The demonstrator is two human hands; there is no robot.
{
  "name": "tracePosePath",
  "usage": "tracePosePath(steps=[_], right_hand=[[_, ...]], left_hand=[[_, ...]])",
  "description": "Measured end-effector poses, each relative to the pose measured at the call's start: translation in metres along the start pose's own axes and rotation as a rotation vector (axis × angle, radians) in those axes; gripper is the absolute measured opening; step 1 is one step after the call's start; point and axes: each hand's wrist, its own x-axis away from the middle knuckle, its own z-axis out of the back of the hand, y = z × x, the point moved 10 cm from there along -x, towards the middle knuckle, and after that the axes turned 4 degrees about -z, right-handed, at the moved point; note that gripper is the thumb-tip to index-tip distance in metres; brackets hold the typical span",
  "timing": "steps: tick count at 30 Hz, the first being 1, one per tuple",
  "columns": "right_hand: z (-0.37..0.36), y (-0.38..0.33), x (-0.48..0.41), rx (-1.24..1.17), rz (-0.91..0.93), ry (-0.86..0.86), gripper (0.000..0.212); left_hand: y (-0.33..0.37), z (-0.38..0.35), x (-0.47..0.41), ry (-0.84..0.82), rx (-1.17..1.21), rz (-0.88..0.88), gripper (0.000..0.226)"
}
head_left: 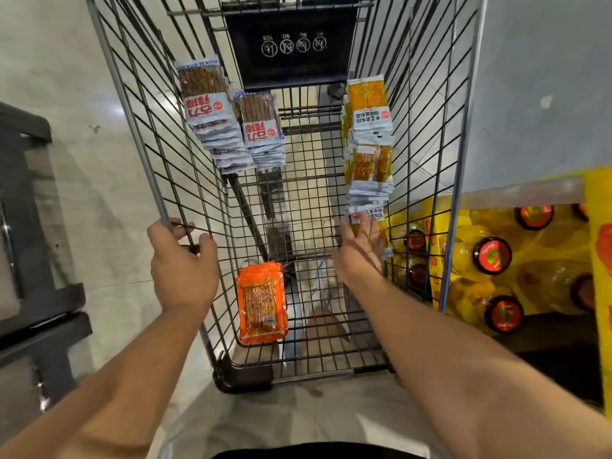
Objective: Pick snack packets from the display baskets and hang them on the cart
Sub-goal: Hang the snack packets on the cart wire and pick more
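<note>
Yellow bottles right of cart, dark rack left

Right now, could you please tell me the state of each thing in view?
Left hand: grips the cart's left wall wire.
Yellow snack packets: hanging on the right wall.
Right hand: fingers straight, touching the lowest yellow packets.
Brown snack packets: two bunches hanging on the left wall.
Orange snack packets: bunched at the near end.

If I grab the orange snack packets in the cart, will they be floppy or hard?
Probably floppy: the orange packets look like thin plastic pouches. Likely light too, since only skinny sticks show through the clear window. The shiny film may be slippery, and several are stacked, so they could slide apart.
</note>
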Motion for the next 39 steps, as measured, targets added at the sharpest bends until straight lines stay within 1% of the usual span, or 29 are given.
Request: tracePosePath(steps=[1,3,4,6,8,9,11,12,14,16,17,20,22,23,25,27,29,31,33,34,36,37,39], right_hand=[[-0.001,0.011,-0.013,-0.01,-0.039,-0.008,0.057],[0.009,0.027,-0.026,-0.067,-0.099,0.008,0.061],[0.011,0.027,-0.029,-0.05,-0.086,0.002,0.061],[0.011,0.013,-0.027,0.036,0.029,-0.051,0.059],[-0.002,-0.001,-0.023,0.114,0.183,-0.103,0.058],[-0.008,0.001,-0.026,0.158,0.205,-0.086,0.062],[-0.01,0.01,-0.027,0.216,0.15,-0.034,0.065],[-0.001,0.006,-0.02,0.252,0.141,-0.019,0.064],[0.001,-0.005,-0.011,0.351,0.176,-0.014,0.055],[0.001,-0.008,0.0,0.383,0.154,-0.029,0.053],[0.0,-0.006,0.007,0.359,0.132,-0.045,0.052],[0.007,-0.005,0.037,0.176,0.11,-0.078,0.045],[0.005,-0.001,0.054,0.097,0.098,-0.129,0.049],[0.007,0.001,0.066,0.038,0.086,-0.14,0.056],[0.013,0.004,0.095,-0.125,0.064,-0.17,0.08],[0.022,0.006,0.125,-0.292,0.056,-0.198,0.093],[0.037,0.01,0.155,-0.392,0.039,-0.136,0.094],[0.056,0.011,0.188,-0.439,0.047,0.011,0.09],[0.065,0.018,0.219,-0.5,0.032,0.122,0.091],[0.065,0.023,0.234,-0.513,0.011,0.142,0.095],[0.067,0.03,0.267,-0.51,-0.009,0.181,0.102],[0.068,0.033,0.282,-0.507,-0.015,0.2,0.103],[0.075,0.044,0.319,-0.54,-0.041,0.273,0.108]], left_hand=[[0.0,0.0,0.0,0.002,0.005,0.0,0.035],[0.0,0.0,0.001,0.006,0.016,0.0,0.035],[0.0,0.0,0.0,0.006,0.021,0.0,0.035],[-0.002,-0.001,0.0,0.006,0.024,0.001,0.035],[-0.003,-0.001,0.0,0.007,0.024,0.005,0.035],[-0.004,-0.001,0.0,0.007,0.025,0.004,0.034],[-0.005,-0.002,0.0,0.005,0.032,-0.001,0.033],[-0.006,-0.002,0.0,0.007,0.032,-0.002,0.032],[-0.007,-0.002,-0.001,0.007,0.021,-0.007,0.031],[-0.006,-0.002,-0.002,-0.003,0.021,-0.012,0.031],[-0.005,-0.002,-0.001,-0.003,0.026,-0.012,0.031],[0.002,0.0,0.0,-0.023,0.054,-0.014,0.031],[0.002,-0.002,0.0,-0.049,0.056,-0.006,0.033],[0.004,0.0,0.001,-0.072,0.061,-0.008,0.034],[0.007,0.002,0.002,-0.133,0.078,-0.034,0.036],[0.006,0.002,0.001,-0.209,0.069,-0.048,0.039],[0.01,0.003,0.001,-0.335,0.036,-0.082,0.042],[0.013,0.006,0.002,-0.448,0.013,-0.086,0.051],[0.014,0.017,0.003,-0.471,-0.002,-0.045,0.066],[0.016,0.025,0.005,-0.449,-0.026,-0.052,0.073],[0.032,0.045,0.011,-0.407,-0.085,-0.153,0.078],[0.04,0.051,0.016,-0.405,-0.112,-0.235,0.078],[0.066,0.055,0.043,-0.457,-0.187,-0.448,0.078]])
